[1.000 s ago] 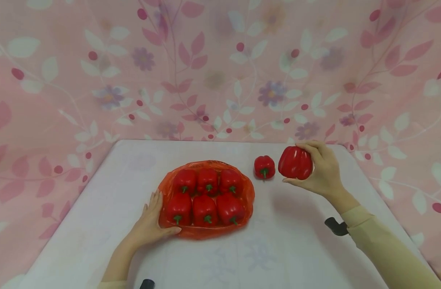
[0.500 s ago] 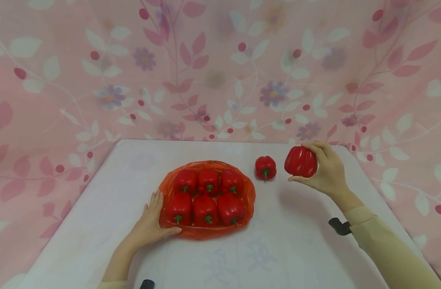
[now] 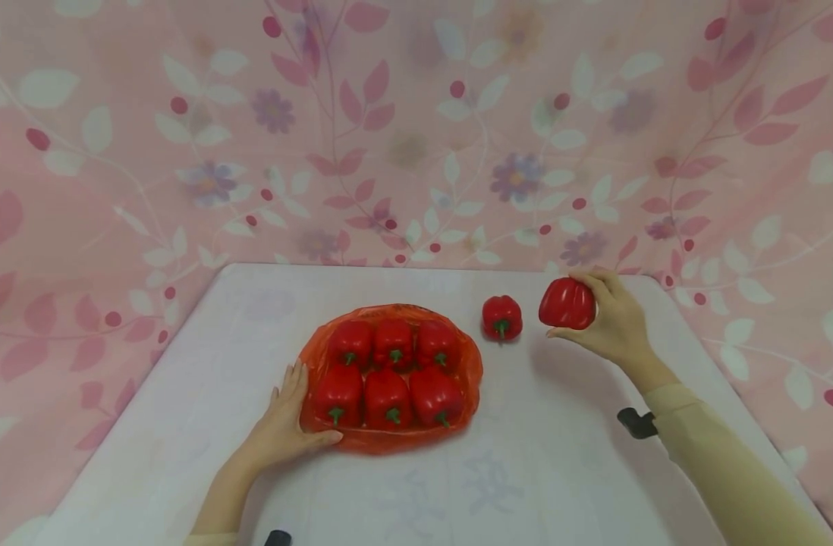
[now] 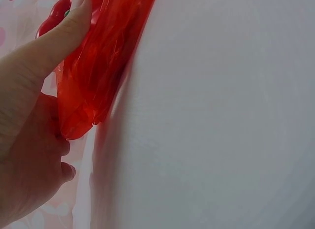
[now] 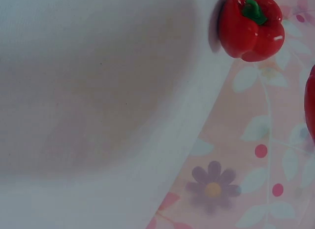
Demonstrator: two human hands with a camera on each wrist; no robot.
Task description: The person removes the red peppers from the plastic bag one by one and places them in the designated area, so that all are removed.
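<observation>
An orange-red plastic bag (image 3: 389, 441), its mouth spread wide, lies on the table with several red bell peppers (image 3: 387, 396) in two rows, green stems facing me. My left hand (image 3: 283, 417) rests against its left side, fingers straight along the edge and thumb along the front; the left wrist view shows the thumb (image 4: 59, 42) over the bag (image 4: 93, 86). Above the table on the right, my right hand (image 3: 614, 322) grips a red bell pepper (image 3: 567, 303) between thumb and fingers. Another bell pepper (image 3: 501, 318) stands left of it. At the right wrist view's edge, part of a pepper (image 5: 310, 103) shows.
The white tabletop (image 3: 512, 447) has faint printed marks. A pink floral cloth (image 3: 416, 136) hangs behind and beside it. Black wrist mounts show by the right sleeve (image 3: 724, 462) and at the bottom near the left wrist.
My right hand has shifted slightly right with the bell pepper, away from the one on the table, and the held pepper has tilted a little. My left hand stays on the bag.
</observation>
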